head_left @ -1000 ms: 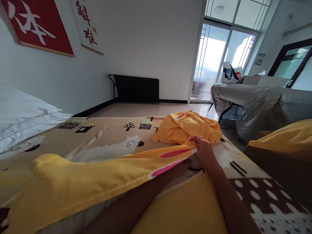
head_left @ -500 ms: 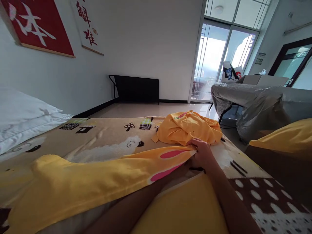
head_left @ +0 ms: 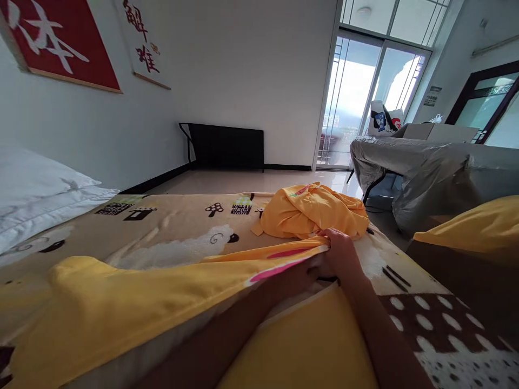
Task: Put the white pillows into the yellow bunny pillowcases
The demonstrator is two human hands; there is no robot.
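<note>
A long yellow cloth with pink oval patches [head_left: 162, 286] stretches across the bed from the lower left. Its narrow end is bunched in my right hand [head_left: 340, 251], whose fingers are closed on the white-trimmed edge. My left hand [head_left: 310, 273] is in shadow just below that edge, close to my right hand. Its fingers are mostly hidden, so their grip does not show. Just beyond my right hand lies a crumpled orange-yellow cloth [head_left: 316, 210]. Between my forearms is another flat yellow fabric [head_left: 300, 340] with a pale border.
The bed has a beige blanket [head_left: 174, 210] with sheep and mushroom prints. A white pillow [head_left: 36, 178] is at the left. On the right are a brown box with yellow fabric [head_left: 478, 227] and a plastic-covered table [head_left: 425, 156]. A black folded frame [head_left: 227, 146] leans by the wall.
My right hand has lifted slightly and tilted the cloth's edge, so the pink patches appear narrower. My left hand has come a little more into view beneath it.
</note>
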